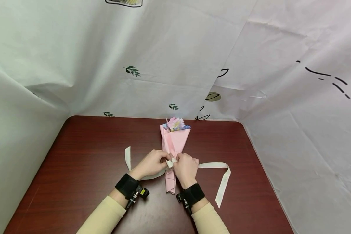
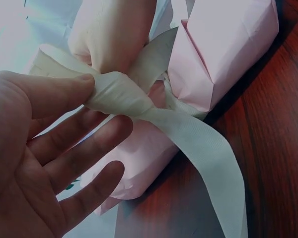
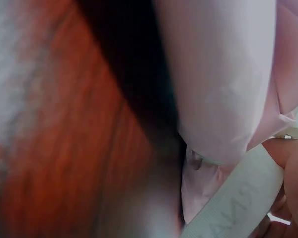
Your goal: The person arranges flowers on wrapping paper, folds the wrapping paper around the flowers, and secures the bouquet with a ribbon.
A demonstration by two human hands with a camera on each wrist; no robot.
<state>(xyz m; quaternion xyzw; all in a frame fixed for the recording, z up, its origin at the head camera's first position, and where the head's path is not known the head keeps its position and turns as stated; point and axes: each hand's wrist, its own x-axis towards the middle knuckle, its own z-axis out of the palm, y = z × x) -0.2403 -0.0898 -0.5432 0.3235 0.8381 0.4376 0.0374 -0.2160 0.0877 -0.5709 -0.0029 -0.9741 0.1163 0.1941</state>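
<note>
A small bouquet in pink wrapping paper [image 1: 179, 139] lies on the table, its pale pink flower [image 1: 175, 123] at the far end. A cream ribbon [image 2: 198, 144] runs round its narrowed waist, with a knot and loops at the front. My left hand [image 1: 152, 164] pinches a ribbon loop between thumb and forefinger, the other fingers spread apart in the left wrist view. At the other side of the knot, my right hand [image 1: 186, 167] grips the ribbon with curled fingers. Faint lettering shows on the ribbon band [image 3: 243, 198] beside the right hand in the right wrist view.
One ribbon tail [image 1: 128, 157] sticks out left past the left hand; the other tail [image 1: 223, 185] bends toward me at right. Beneath everything is a dark red wooden table [image 1: 90, 169]. White printed cloth [image 1: 169, 58] hangs along its back and sides.
</note>
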